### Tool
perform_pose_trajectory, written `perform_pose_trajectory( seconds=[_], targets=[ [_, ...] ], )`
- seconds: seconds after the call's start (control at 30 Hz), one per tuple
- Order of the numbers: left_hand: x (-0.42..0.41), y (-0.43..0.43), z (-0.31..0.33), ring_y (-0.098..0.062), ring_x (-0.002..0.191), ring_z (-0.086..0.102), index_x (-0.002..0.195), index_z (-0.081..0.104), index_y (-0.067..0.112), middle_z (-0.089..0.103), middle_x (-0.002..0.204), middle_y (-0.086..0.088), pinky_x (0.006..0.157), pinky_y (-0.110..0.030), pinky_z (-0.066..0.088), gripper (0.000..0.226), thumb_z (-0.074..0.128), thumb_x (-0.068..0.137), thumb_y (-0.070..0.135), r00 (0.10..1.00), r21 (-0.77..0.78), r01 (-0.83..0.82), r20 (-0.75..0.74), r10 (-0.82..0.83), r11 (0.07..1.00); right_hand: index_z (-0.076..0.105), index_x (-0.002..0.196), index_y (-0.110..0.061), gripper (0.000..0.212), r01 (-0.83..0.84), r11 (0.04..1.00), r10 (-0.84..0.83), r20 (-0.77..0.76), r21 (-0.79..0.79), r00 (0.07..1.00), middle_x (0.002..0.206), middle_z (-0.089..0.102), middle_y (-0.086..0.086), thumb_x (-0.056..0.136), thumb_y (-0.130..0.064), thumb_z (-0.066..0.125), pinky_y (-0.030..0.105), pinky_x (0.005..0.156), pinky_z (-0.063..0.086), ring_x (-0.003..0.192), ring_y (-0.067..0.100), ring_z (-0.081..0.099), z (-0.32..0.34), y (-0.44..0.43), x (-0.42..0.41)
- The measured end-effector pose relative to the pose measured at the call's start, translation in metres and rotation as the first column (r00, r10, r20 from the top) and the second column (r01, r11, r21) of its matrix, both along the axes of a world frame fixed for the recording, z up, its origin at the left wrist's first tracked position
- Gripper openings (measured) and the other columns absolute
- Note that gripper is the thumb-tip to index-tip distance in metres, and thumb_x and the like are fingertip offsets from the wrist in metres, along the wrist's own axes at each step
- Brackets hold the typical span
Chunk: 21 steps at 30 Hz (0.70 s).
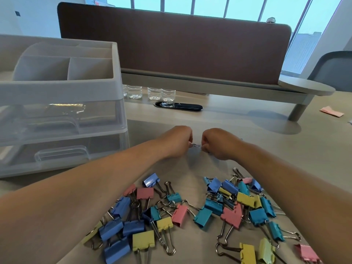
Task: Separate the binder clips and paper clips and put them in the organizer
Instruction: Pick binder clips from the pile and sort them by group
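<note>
Binder clips (182, 214) lie short of my fingers (190, 143); left hand (178, 143) and right hand (219, 144) pinch paper clips (196, 145), stretched crosswise between.

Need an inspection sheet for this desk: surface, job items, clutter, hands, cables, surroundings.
Surface: beige desk.
Job's things: organizer at left, drawers shut; binder clips heaped loose nearest the person; paper clips, seemingly linked, held above the desk.
Clutter: bottles under the shelf; pink paper far right; black grommet.
Hands: left hand and right hand each pinch an end of the paper clips.
Cables: nothing seen.
Surroundings: brown divider, windows, grey chair.
</note>
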<state>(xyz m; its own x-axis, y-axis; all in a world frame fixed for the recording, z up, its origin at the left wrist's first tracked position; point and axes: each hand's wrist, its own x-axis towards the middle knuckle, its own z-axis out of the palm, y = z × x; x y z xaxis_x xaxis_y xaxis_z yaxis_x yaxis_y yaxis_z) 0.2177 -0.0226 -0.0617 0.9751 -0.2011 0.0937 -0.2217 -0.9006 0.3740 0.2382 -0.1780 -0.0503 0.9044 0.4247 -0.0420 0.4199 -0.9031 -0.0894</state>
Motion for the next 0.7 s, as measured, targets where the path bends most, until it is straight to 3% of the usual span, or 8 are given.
perform_pose_trajectory(
  seconds=[0.1, 0.3, 0.5, 0.7],
  targets=[
    [-0.002, -0.001, 0.000, -0.024, 0.097, 0.056, 0.106, 0.063, 0.008, 0.063, 0.110, -0.011, 0.075, -0.028, 0.038, 0.016, 0.059, 0.096, 0.020, 1.000, -0.015, 0.000, -0.002, 0.000, 1.000, 0.064, 0.094, -0.011, 0.013, 0.005, 1.000, -0.005, 0.023, 0.022, 1.000, 0.093, 0.064, 0.005, 0.096, -0.023, 0.058, 0.032, 0.074, 0.045, 0.085, 0.020, 0.057, -0.001, -0.001, -0.001],
    [-0.004, 0.001, 0.000, -0.016, 0.088, 0.050, 0.096, 0.059, 0.015, 0.061, 0.106, -0.005, 0.074, -0.028, 0.038, 0.007, 0.060, 0.095, 0.021, 1.000, -0.083, -0.010, -0.009, 0.009, 0.996, 0.067, 0.094, -0.010, 0.009, 0.085, 0.965, -0.077, -0.041, 0.250, 0.996, 0.081, 0.057, -0.005, 0.094, -0.018, 0.063, 0.028, 0.072, 0.041, 0.071, 0.008, 0.050, 0.005, -0.006, 0.004],
    [-0.010, 0.002, 0.003, -0.019, 0.088, 0.052, 0.094, 0.061, 0.013, 0.061, 0.101, -0.005, 0.074, -0.028, 0.039, 0.007, 0.060, 0.095, 0.019, 0.999, -0.122, -0.051, -0.020, 0.049, 0.991, 0.069, 0.086, -0.011, 0.010, 0.142, 0.899, -0.101, -0.118, 0.415, 0.988, 0.078, 0.070, 0.003, 0.093, -0.018, 0.065, 0.030, 0.071, 0.053, 0.068, 0.012, 0.062, 0.017, -0.018, -0.004],
    [-0.028, 0.004, 0.009, -0.014, 0.069, 0.052, 0.093, 0.060, 0.011, 0.054, 0.078, 0.004, 0.055, -0.026, 0.038, 0.009, 0.060, 0.095, 0.020, 0.997, -0.218, -0.073, -0.052, 0.063, 0.973, 0.069, 0.091, -0.004, 0.008, 0.211, 0.826, -0.104, -0.228, 0.523, 0.968, 0.075, 0.071, 0.009, 0.093, -0.011, 0.065, 0.013, 0.048, 0.046, 0.057, 0.008, 0.065, 0.025, -0.024, -0.031]
  ],
)
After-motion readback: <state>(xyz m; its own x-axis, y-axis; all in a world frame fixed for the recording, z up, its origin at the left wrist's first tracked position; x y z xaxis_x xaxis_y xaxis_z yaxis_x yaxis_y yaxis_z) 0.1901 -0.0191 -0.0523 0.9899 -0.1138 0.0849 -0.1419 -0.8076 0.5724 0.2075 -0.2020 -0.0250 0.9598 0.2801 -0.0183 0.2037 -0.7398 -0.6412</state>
